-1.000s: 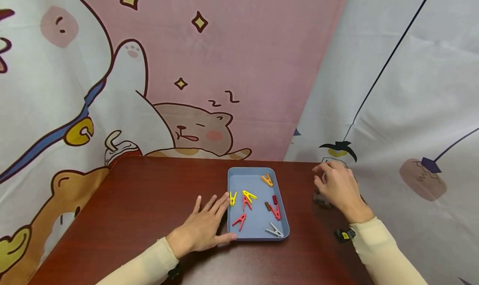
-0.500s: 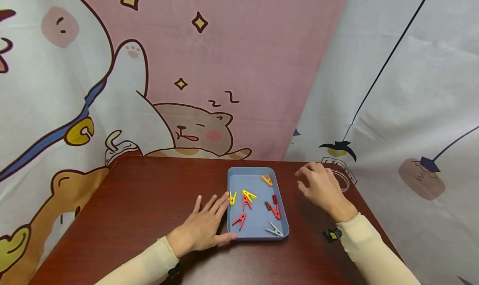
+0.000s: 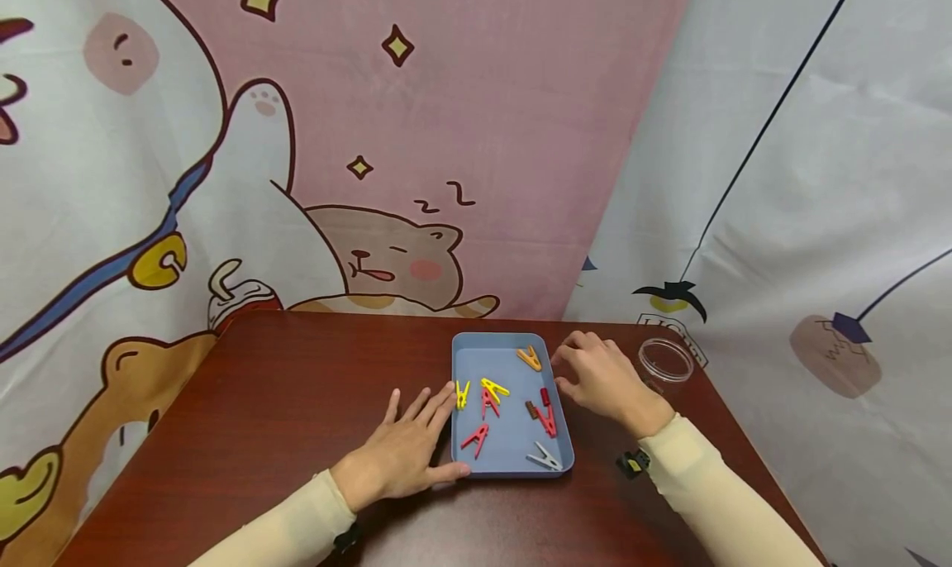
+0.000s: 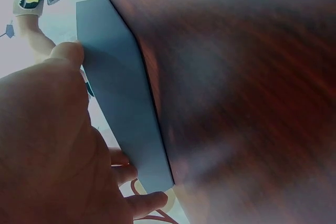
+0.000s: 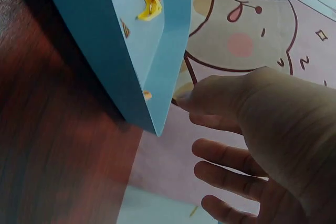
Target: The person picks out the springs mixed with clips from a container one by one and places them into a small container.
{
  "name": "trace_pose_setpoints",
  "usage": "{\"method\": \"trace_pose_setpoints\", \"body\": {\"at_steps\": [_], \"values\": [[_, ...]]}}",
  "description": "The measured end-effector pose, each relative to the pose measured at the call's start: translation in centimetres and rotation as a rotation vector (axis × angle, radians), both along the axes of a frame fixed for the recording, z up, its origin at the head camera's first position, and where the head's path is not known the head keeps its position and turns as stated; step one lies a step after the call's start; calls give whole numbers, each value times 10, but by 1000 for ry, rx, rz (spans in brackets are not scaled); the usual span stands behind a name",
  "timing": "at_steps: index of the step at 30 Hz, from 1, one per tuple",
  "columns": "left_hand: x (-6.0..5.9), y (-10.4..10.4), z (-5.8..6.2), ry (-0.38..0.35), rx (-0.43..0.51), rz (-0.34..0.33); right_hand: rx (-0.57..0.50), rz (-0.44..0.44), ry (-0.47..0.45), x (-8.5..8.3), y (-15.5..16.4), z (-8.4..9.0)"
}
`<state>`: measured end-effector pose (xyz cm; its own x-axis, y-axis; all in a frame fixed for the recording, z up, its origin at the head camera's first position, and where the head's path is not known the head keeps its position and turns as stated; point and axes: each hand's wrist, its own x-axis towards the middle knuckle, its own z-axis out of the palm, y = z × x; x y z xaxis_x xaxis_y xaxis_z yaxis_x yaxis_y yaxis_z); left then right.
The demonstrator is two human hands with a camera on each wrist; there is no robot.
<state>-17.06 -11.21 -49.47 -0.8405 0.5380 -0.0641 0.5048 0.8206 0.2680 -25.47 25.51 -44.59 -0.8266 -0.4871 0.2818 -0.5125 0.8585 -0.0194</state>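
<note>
left hand [image 3: 405, 451]: lies flat, palm down, on the table near its front edge, a little left of the middle; fingers straight and spread, pointing away toward the back right.
left thumb: stretched out to the right, apart from the fingers.
left forearm: in a cream sleeve, coming in from the front edge at a slant.
right hand [image 3: 601, 377]: right of the middle, toward the back edge, fingers loosely bent and spread, holding nothing; it seems to hover just above the surface, though the views leave that unclear.
right forearm: cream sleeve, entering from the front right corner.
</note>
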Motion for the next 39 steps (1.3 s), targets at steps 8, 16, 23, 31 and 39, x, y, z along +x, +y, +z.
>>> {"method": "trace_pose_setpoints", "body": {"at_steps": [8, 16, 23, 31, 39], "values": [[-1, 0, 0, 0, 1, -1, 96, 61, -48, -4, -16, -6], [-3, -1, -4, -8, 1, 2, 198, 69, -148, -10, -32, -7], [-2, -1, -1, -7, -4, -1, 271, 37, -190, -12, -42, -8], [-2, 0, 0, -4, -9, -2, 342, 32, -172, -14, -49, -9], [-3, 0, -1, -12, -1, -1, 394, 8, -199, -17, -53, -10]]}}
